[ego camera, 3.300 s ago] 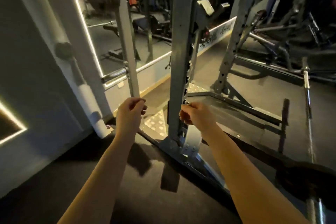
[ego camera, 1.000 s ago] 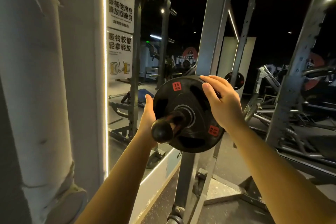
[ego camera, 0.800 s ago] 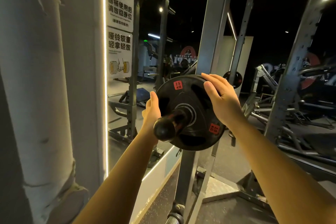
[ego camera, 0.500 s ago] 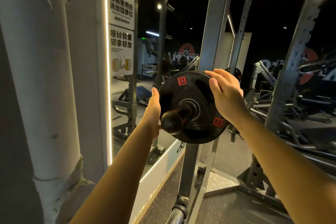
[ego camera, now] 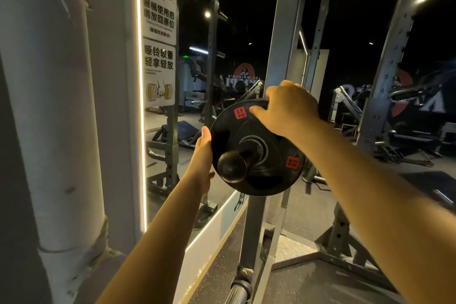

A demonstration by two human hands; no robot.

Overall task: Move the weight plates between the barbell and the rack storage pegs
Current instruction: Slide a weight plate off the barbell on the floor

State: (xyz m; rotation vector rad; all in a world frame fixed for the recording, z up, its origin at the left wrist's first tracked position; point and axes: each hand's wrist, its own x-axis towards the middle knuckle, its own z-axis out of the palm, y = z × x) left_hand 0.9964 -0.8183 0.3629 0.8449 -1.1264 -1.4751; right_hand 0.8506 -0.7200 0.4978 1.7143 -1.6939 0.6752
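Since half a second ago, right hand (ego camera: pixel 288 108) shifted from plate's right edge to its top rim, fingers curled over. Left hand (ego camera: pixel 203 153) presses flat against left edge. Weight plate (ego camera: pixel 256 148) at frame centre, threaded on rack peg (ego camera: pixel 233 165).

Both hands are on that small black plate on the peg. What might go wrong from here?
1. The weight plate hangs on a storage peg with a bulbous end; its hole may catch there while sliding off.
2. The left hand only touches the rim with straight fingers, so if the right hand slips, the plate may drop.
3. The barbell end lies below and could be struck.
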